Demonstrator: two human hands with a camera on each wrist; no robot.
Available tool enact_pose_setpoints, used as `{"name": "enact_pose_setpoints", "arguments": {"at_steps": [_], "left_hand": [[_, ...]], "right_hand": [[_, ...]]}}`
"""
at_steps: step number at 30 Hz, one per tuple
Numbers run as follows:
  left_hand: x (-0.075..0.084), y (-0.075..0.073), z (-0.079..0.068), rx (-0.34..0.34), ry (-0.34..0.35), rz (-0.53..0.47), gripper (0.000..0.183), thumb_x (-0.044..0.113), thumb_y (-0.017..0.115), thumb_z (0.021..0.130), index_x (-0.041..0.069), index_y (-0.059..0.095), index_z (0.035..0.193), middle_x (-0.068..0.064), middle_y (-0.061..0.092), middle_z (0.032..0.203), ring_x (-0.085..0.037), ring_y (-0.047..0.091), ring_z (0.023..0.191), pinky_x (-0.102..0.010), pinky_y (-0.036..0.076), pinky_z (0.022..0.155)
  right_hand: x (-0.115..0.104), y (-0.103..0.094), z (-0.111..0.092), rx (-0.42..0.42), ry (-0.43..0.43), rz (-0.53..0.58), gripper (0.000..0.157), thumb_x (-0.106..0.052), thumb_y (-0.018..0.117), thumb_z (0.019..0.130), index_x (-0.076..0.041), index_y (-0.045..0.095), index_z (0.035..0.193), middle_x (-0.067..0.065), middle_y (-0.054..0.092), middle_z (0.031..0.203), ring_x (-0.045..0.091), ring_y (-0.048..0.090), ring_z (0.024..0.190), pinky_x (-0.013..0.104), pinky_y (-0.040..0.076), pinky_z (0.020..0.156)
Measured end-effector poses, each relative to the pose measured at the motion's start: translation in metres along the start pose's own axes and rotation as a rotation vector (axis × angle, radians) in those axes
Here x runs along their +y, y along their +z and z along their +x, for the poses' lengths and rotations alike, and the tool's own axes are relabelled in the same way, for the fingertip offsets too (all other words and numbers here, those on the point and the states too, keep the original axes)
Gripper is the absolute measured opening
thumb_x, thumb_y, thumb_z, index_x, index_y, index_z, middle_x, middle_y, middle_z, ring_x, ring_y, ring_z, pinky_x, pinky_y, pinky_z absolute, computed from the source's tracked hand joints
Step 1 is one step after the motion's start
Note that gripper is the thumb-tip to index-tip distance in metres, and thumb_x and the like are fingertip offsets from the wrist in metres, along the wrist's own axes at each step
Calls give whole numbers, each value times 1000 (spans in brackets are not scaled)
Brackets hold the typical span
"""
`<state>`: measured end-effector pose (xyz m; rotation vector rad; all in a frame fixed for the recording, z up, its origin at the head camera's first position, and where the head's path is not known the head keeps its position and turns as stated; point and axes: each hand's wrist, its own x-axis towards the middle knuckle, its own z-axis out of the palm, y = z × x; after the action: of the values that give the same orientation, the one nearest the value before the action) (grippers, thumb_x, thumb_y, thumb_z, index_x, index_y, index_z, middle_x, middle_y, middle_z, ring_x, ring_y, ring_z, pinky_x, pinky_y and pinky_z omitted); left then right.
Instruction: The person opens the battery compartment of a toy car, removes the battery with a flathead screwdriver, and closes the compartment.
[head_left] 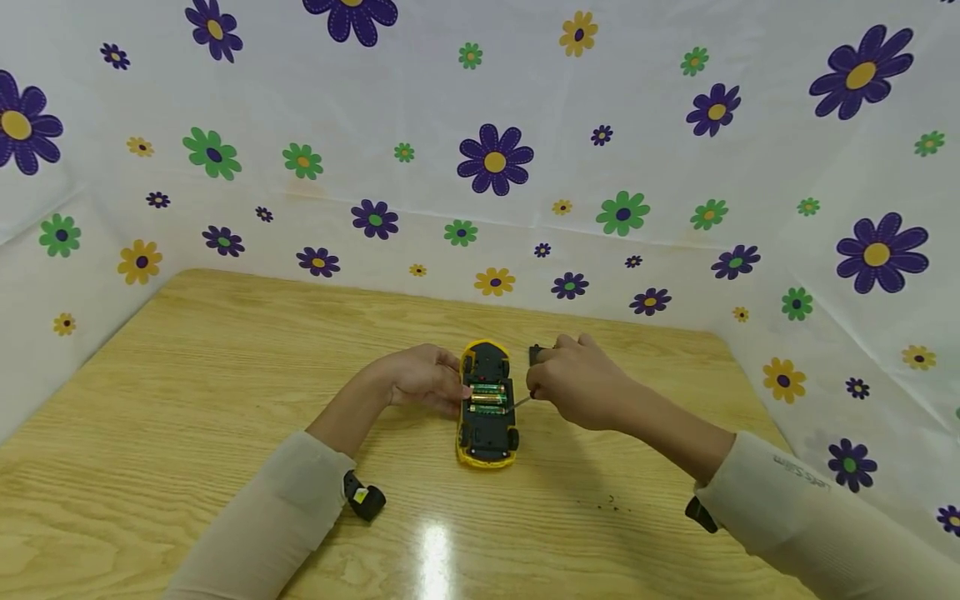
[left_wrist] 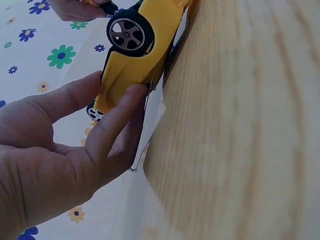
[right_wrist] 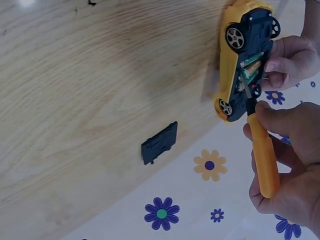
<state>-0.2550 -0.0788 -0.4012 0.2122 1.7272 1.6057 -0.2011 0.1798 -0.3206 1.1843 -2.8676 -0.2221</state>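
Note:
A yellow toy car (head_left: 489, 440) lies wheels-up, its black underside showing. In its uncovered battery compartment sit several green-and-gold batteries (head_left: 487, 398) side by side. My left hand (head_left: 424, 379) grips the car's left side, the thumb over the edge by the batteries and the fingers along the yellow body (left_wrist: 122, 80). My right hand (head_left: 576, 382) holds a screwdriver by its orange handle (right_wrist: 265, 160). The metal shaft reaches into the compartment from the right, with the tip at the batteries. A black battery cover (right_wrist: 160, 143) lies apart from the car, partly behind my right hand in the head view.
Several small dark bits (head_left: 611, 502) lie on the wooden table (head_left: 247, 375), nearer to me and right of the car. A white cloth with printed flowers (head_left: 420, 100) rises along the table's back and both sides. Each wrist carries a small black camera (head_left: 366, 502).

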Motion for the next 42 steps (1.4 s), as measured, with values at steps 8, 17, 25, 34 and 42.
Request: {"name": "enact_pose_setpoints", "arguments": {"at_steps": [8,17,25,34,42], "left_hand": [[-1,-1,1,-3,13,8,68,-3,62,100,-12,23,155,-34,45,146,-41,64,118,-44,59,96],[-1,-2,-1,-9,18,-4,54,-5,62,99,-11,37,147,-28,59,132,-38,68,112,-45,60,94],[0,-2,-2,-8,5,-14,63,-3,63,99,-11,30,152,-30,53,139,-40,65,118,-45,59,96],[-1,-4,-2,-13,9,-17,62,-4,64,99,-11,32,151,-29,57,136,-39,66,116,-45,59,96],[-2,-2,-1,8,-3,-16,64,-4,63,98,-10,30,152,-29,53,139,-39,64,118,-44,59,95]], "right_hand": [[8,10,-10,67,3,106,7,-15,76,94,-18,79,99,-4,72,96,14,48,76,31,35,65],[16,24,-18,166,-13,248,9,-10,77,93,-14,79,101,-1,73,97,16,54,81,32,35,67],[20,33,-23,197,-12,286,9,-11,75,94,-15,78,102,-3,72,97,15,52,82,34,38,70],[23,36,-23,205,-29,304,9,-11,75,94,-15,78,102,-4,72,97,15,52,83,34,36,70],[27,44,-26,196,-17,352,12,-10,73,96,-17,77,104,-6,72,100,13,50,85,32,38,70]]}}
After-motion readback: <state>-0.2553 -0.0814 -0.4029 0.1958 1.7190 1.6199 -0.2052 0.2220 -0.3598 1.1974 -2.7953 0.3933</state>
